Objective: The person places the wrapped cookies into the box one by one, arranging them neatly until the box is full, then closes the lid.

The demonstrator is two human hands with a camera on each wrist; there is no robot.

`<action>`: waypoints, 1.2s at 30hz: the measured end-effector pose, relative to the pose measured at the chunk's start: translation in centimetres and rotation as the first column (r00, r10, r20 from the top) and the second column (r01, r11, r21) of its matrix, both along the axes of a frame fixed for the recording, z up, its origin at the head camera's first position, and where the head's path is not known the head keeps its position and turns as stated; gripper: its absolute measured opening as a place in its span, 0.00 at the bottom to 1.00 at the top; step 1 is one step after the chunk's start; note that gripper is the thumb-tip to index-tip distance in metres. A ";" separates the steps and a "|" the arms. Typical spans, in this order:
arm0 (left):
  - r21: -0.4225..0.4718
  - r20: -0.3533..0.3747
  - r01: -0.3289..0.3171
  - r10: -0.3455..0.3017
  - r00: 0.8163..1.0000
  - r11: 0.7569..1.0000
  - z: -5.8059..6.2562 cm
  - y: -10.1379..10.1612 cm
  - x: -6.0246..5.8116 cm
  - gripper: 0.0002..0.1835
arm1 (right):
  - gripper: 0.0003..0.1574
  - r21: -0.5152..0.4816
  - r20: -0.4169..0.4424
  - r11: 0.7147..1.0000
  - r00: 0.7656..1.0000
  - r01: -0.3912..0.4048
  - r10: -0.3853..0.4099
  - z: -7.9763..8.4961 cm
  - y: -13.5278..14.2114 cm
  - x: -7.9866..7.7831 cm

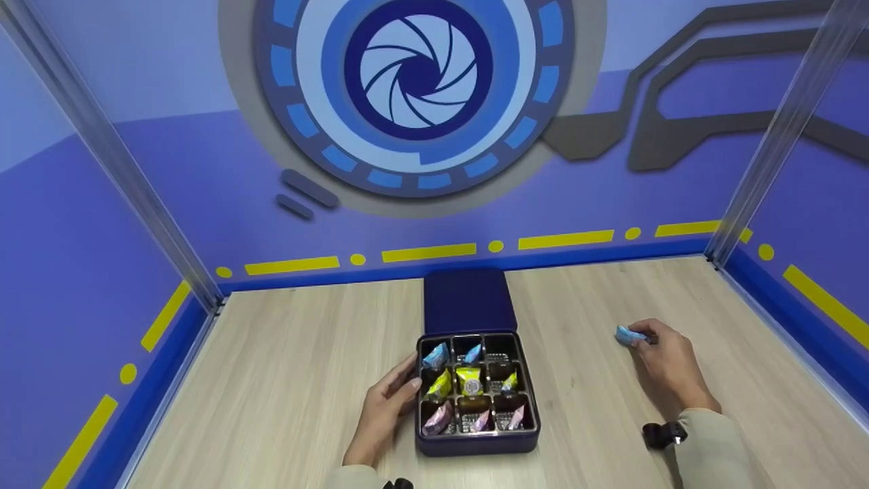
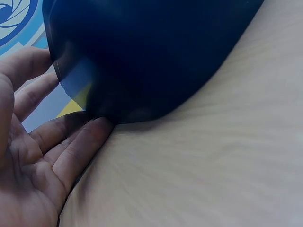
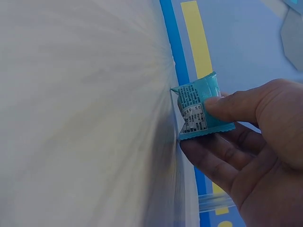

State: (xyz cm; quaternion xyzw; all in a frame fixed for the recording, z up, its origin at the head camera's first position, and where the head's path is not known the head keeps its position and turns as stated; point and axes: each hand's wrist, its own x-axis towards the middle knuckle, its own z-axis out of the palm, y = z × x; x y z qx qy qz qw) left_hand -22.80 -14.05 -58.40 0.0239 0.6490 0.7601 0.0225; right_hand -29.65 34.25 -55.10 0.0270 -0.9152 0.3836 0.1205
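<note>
In my right hand (image 1: 672, 360), a small blue candy packet (image 3: 201, 106) is pinched between thumb and fingers, just over the table's right side. My left hand (image 1: 385, 407) rests against the left side of a dark blue box (image 1: 475, 445), fingers fairly straight on its wall. The box stands with its lid (image 1: 470, 301) folded back. Inside is a divided tray: blue packets (image 1: 435, 354) lie in the back left and back middle compartments, yellow packets (image 1: 469, 381) along the middle row, pink packets (image 1: 438, 419) along the front row. The back right compartment shows its bare floor.
The pale wooden table (image 1: 299, 380) carries the box near its middle. Blue and purple printed panels (image 1: 170, 217) enclose it at the back and both sides, with metal posts (image 1: 767, 149) at the back corners.
</note>
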 end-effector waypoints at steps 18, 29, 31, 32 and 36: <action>-0.023 -0.007 -0.004 0.003 1.000 1.000 0.3 0.0 0.2 0.31 | 0.16 0.035 0.029 0.998 0.998 -0.048 0.047 0.0 -0.2 -0.1; -0.042 -0.013 -0.004 0.004 1.000 0.999 0.3 0.0 0.2 0.31 | 0.12 0.007 0.033 0.999 0.999 -0.043 0.043 0.0 -0.3 0.0; -0.039 -0.014 -0.004 0.003 1.000 0.999 0.2 0.0 0.2 0.30 | 0.13 -0.013 0.045 0.999 0.998 -0.042 0.043 0.1 -0.4 0.0; -0.038 -0.013 -0.005 0.004 1.000 0.999 0.2 0.0 0.2 0.30 | 0.13 -0.021 0.051 0.999 0.998 -0.042 0.043 0.2 -0.5 0.0; -0.035 -0.004 -0.009 0.009 1.000 0.999 0.1 0.0 0.1 0.30 | 0.13 -0.028 0.043 0.999 0.998 -0.045 0.046 0.3 -0.6 -0.1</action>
